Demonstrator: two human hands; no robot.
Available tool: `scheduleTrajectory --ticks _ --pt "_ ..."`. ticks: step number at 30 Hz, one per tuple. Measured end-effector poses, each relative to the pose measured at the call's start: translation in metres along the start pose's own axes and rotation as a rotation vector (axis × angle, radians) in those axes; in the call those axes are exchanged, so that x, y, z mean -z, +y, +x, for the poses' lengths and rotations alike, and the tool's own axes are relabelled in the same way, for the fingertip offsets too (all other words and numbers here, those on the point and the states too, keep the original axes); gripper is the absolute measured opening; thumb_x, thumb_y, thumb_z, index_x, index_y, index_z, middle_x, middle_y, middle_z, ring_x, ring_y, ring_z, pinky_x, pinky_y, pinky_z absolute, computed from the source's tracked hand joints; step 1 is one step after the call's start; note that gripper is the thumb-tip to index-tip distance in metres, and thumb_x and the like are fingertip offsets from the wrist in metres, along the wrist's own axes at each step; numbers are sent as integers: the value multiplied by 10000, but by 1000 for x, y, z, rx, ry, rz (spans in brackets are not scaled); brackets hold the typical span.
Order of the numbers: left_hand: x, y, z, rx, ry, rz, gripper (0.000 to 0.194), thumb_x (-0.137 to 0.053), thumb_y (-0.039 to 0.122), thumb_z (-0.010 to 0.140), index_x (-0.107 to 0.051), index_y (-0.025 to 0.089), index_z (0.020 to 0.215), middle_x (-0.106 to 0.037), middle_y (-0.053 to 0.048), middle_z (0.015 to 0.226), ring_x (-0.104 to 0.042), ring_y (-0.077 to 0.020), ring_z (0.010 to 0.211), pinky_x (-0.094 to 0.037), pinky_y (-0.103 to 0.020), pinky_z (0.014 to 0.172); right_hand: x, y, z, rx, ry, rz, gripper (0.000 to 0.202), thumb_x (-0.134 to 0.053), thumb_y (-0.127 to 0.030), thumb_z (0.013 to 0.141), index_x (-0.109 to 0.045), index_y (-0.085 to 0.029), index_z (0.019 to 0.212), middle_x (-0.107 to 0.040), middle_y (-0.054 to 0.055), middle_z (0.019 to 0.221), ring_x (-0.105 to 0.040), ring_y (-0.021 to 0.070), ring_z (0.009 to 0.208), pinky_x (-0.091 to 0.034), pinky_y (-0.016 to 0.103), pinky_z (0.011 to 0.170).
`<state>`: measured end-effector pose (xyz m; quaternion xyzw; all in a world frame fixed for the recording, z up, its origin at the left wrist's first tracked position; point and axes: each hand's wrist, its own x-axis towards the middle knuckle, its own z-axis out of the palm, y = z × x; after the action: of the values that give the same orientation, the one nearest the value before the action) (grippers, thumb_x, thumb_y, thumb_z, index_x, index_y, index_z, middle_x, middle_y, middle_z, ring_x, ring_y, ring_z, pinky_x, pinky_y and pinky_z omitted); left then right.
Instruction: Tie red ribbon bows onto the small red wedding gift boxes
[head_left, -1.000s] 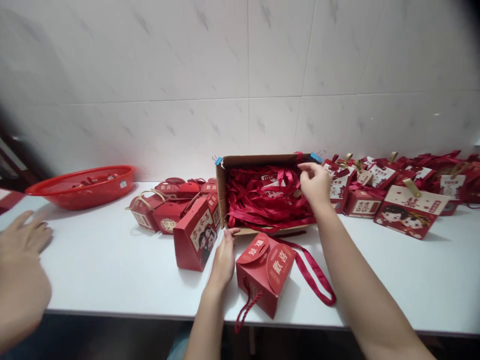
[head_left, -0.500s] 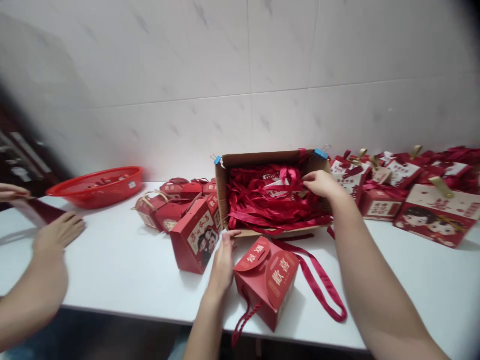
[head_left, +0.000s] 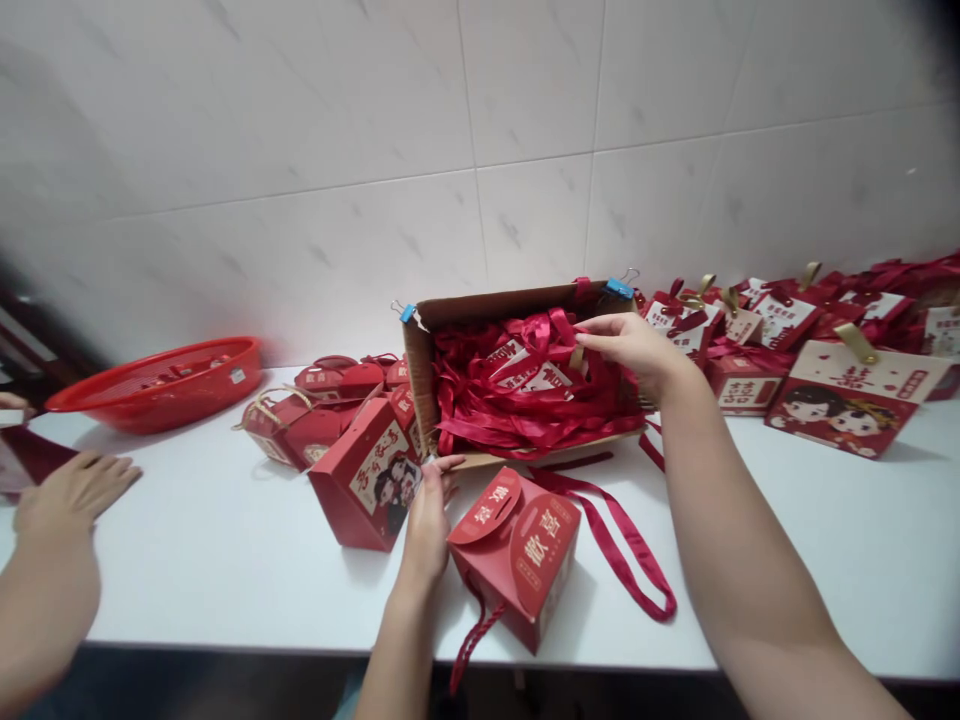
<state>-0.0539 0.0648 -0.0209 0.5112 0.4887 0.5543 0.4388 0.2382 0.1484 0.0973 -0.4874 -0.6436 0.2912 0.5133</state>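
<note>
My left hand point(head_left: 429, 520) is at the front left corner of the cardboard box point(head_left: 421, 385), its fingers closed on the edge. Red ribbons point(head_left: 517, 425) and white-and-red tags point(head_left: 534, 378) fill that box. Over its right side reaches my right hand point(head_left: 630, 345), fingers apart above the ribbons, with nothing visibly gripped. Just in front stands a closed red gift box point(head_left: 517, 555) with a twisted cord hanging from it. A loop of red ribbon point(head_left: 626, 535) lies to its right on the white table.
Red gift boxes point(head_left: 367, 480) stand left of the carton, more decorated boxes point(head_left: 840, 400) at right. A red plastic basin point(head_left: 161, 390) sits at back left. Another person's hand point(head_left: 79, 490) rests at the far left.
The view has shifted slightly, moving most things left. My right hand has opened its fingers over the ribbons, and more of the tags shows. The other person's dark red item sits further left.
</note>
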Motion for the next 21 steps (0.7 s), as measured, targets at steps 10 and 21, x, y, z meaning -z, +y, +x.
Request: scheduleTrajectory --ticks 10,21 --pt "-1 3 -1 21 3 3 736 -312 787 759 -575 161 1044 -609 -163 1190 -552 -303 1151 -351 -472 1042 4 0 4 -13 186 -241 156 -694 -104 641 -719 -138 791 -725 63 774 -659 191 688 -531 329 695" --pt "0 4 -1 34 -21 1 744 -307 794 753 -551 163 1062 -636 -163 1140 -568 -305 1133 -357 -484 1030 18 -14 4 283 384 571 210 -541 -89 706 -603 -224 853 -659 -4 839 -657 144 879 -518 338 896"
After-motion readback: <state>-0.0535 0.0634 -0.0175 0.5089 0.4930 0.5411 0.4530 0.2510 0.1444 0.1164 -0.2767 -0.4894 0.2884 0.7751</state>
